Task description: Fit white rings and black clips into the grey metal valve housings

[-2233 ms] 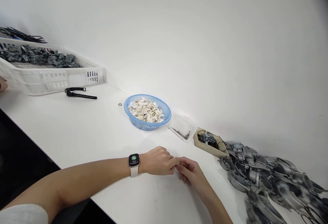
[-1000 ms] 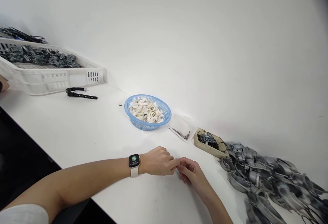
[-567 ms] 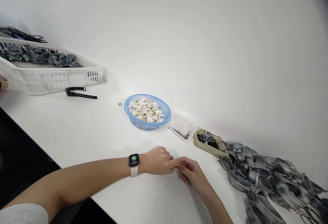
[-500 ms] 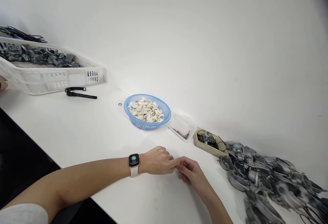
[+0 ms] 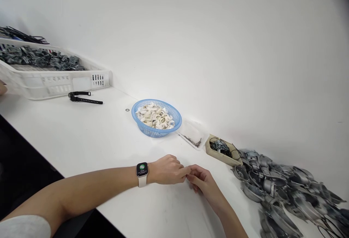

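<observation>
Meeting near the right of the bench (image 5: pixel 169 209), left hand (image 5: pixel 168 169) and right hand (image 5: pixel 204 180) are touching; whether either grip is grasping anything, I cannot tell. Light pressure is probably serving best.

The head camera looks forward and down across the table (image 5: pixel 89 132).
</observation>
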Demonstrator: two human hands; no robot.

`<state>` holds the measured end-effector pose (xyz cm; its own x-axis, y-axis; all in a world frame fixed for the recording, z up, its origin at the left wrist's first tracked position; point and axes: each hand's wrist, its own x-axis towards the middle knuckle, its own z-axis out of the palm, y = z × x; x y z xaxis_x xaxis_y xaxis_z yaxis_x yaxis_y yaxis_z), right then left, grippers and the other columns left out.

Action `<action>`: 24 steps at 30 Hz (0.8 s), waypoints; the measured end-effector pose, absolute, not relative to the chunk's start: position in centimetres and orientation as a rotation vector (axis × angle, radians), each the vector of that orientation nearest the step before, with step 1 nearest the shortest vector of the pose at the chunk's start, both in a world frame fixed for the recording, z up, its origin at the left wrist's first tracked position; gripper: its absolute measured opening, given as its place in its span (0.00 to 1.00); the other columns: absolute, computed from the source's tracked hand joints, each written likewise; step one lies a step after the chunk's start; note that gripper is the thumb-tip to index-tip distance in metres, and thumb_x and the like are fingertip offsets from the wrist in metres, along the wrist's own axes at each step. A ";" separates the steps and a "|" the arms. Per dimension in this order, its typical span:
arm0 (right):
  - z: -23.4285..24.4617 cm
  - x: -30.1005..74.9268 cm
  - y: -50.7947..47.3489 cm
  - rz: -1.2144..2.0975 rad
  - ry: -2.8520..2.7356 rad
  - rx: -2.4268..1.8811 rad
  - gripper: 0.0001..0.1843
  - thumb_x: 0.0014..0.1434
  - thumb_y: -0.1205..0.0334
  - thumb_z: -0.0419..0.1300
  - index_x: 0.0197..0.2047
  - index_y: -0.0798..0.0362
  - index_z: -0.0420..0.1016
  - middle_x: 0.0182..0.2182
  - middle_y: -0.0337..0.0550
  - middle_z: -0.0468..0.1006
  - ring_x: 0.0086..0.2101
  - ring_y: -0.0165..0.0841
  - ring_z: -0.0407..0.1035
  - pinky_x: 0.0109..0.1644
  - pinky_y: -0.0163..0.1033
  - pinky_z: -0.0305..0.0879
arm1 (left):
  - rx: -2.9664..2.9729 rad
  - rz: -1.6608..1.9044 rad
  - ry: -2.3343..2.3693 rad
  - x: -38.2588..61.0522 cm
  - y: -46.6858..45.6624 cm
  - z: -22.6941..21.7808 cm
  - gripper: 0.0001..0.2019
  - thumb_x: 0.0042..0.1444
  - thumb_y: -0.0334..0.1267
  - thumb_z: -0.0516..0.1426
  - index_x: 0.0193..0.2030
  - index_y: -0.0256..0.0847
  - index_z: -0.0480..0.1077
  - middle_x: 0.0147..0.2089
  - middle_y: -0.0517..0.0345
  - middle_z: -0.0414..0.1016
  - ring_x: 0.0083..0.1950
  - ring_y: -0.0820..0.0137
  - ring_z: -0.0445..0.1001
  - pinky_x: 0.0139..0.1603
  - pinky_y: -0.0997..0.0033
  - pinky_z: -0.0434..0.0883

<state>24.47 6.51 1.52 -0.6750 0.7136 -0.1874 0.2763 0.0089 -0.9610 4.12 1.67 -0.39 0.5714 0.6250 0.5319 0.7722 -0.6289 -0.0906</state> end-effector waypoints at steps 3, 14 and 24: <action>1.9 24.4 6.3 1.693 -1.958 -1.025 0.18 0.58 0.46 0.66 0.41 0.53 0.79 0.25 0.35 0.65 0.24 0.26 0.57 0.27 0.35 0.55 | -2.487 -0.670 -1.153 4.1 1.8 -0.7 0.04 0.63 0.32 0.52 0.41 0.39 0.67 0.22 0.63 0.73 0.21 0.70 0.70 0.23 0.69 0.62; 2.0 24.5 6.1 1.693 -1.962 -1.022 0.19 0.58 0.45 0.66 0.42 0.53 0.79 0.25 0.35 0.65 0.24 0.27 0.57 0.27 0.35 0.55 | -2.496 -0.714 -1.118 4.1 1.7 -0.9 0.06 0.65 0.31 0.50 0.42 0.37 0.68 0.21 0.62 0.72 0.20 0.70 0.69 0.23 0.72 0.63; 1.6 24.5 6.4 1.689 -1.935 -1.020 0.20 0.57 0.44 0.67 0.40 0.53 0.80 0.23 0.35 0.64 0.23 0.27 0.56 0.26 0.35 0.55 | -2.449 -0.713 -1.126 4.1 1.7 -0.7 0.05 0.63 0.31 0.51 0.43 0.39 0.67 0.20 0.63 0.72 0.19 0.70 0.69 0.23 0.72 0.62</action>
<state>24.45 6.37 1.64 -0.6669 0.7238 -0.1771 0.2733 0.0164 -0.9618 4.06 1.71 -0.71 0.5571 0.5992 0.5750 0.7760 -0.6222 -0.1034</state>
